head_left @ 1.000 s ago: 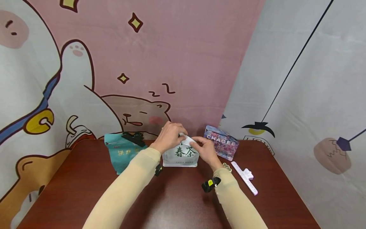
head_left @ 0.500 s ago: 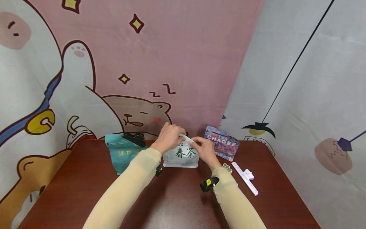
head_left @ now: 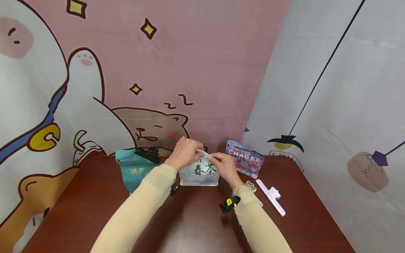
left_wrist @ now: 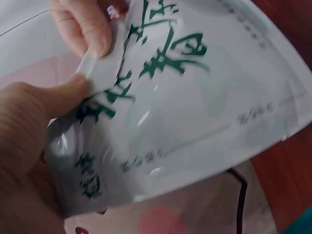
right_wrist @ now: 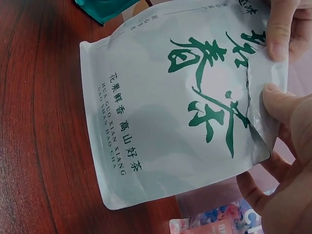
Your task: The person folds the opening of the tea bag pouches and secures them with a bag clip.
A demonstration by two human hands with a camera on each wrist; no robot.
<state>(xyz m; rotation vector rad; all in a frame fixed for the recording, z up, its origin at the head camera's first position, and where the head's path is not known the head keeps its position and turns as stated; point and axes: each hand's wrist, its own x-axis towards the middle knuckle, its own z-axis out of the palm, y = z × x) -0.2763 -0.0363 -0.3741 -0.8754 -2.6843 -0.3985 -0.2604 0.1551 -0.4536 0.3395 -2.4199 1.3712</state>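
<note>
A white tea bag (head_left: 198, 178) with large green characters stands on the table in the head view, its top folded over into a narrow flap. My left hand (head_left: 187, 153) pinches the fold at its left end. Toward the other end, my right hand (head_left: 226, 168) pinches the same fold. In the left wrist view, the left thumb (left_wrist: 66, 97) presses the flap from the front. The right wrist view shows the right thumb (right_wrist: 282, 102) on the flap (right_wrist: 263, 73), with fingers behind the bag.
Left of the hands stands a teal bag (head_left: 134, 172) with a black clip (head_left: 148, 154) on top. A colourful CHAGEE pouch (head_left: 244, 160) is at the back right. Nearer lie a pale ruler-like clip (head_left: 271, 197) and a small flower-shaped item (head_left: 251, 186), partly behind the right sleeve.
The white bag's top flap has been folded down and looks narrower than before. The right wrist has shifted slightly left, showing more of the flower-shaped item.
</note>
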